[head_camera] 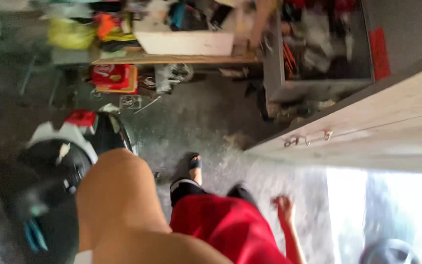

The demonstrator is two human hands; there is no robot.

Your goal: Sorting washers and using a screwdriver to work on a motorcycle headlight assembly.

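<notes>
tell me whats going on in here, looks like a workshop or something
The view is blurred and tilted. The person's bare arm fills the lower left foreground; its hand is not in view, and it holds nothing that shows. Beside it stands another person in red clothes and sandals, one hand hanging free and empty over the concrete floor. A scooter's front sits at left. A cluttered wooden bench runs along the back, a pale wooden panel at right.

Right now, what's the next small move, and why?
Probably pause and steady the view before reaching for anything. The right hand hangs open and empty above the concrete floor, touching nothing. The left hand is out of view, and the scooter on the left is too blurred to judge a grip.
</notes>
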